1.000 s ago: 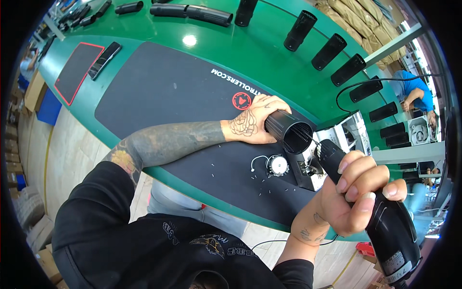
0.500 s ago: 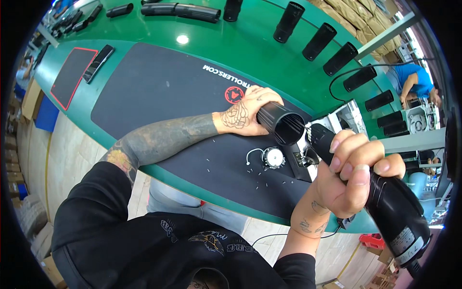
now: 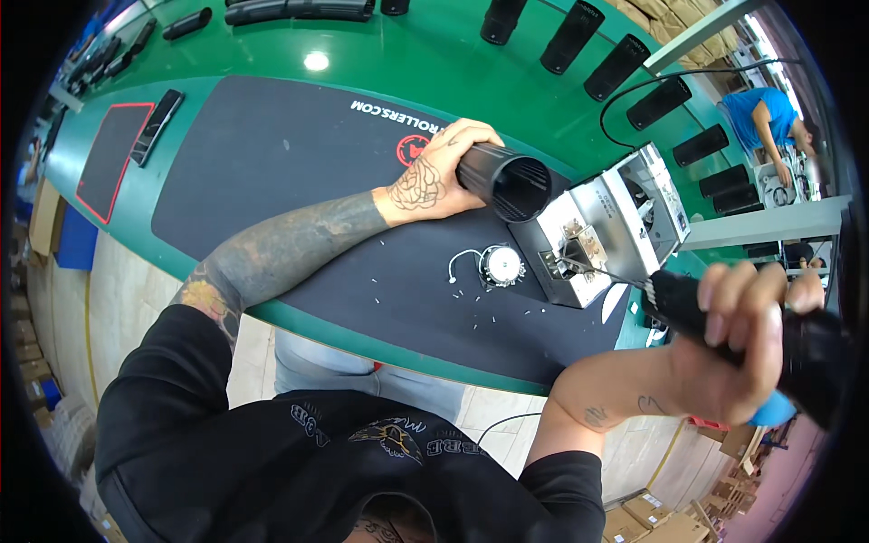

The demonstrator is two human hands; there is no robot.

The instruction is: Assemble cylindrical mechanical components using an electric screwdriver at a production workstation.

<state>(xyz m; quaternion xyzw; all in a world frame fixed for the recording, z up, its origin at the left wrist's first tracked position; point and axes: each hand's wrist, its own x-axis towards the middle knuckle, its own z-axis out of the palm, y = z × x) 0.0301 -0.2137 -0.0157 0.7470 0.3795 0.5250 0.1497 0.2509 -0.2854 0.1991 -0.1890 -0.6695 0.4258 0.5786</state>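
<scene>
My left hand (image 3: 436, 176) is wrapped round a black ribbed tube (image 3: 484, 170), its open end tilted toward me above the dark mat (image 3: 272, 172). My right hand (image 3: 747, 330), a little blurred, is closed on a black power screwdriver (image 3: 681, 303). The screwdriver's thin bit points left, its tip at the front of a silver metal screw feeder (image 3: 625, 213); whether it touches a screw I cannot make out. Between the tube and my body a round silver part (image 3: 503, 265) with a short white cable lies on the mat. Several tiny screws (image 3: 476, 314) are scattered near it.
Several black tubes (image 3: 572, 36) stand in a curved row along the far and right side of the green table (image 3: 380, 54). More lie at the far left. A phone (image 3: 157, 127) rests beside a red-edged pad (image 3: 115, 163). A co-worker in blue (image 3: 759, 113) works at the right.
My right hand has drawn the screwdriver away from the tube, to the right, with its bit now over the screw feeder. The left hand still holds the tube. The whole view has shifted somewhat.
</scene>
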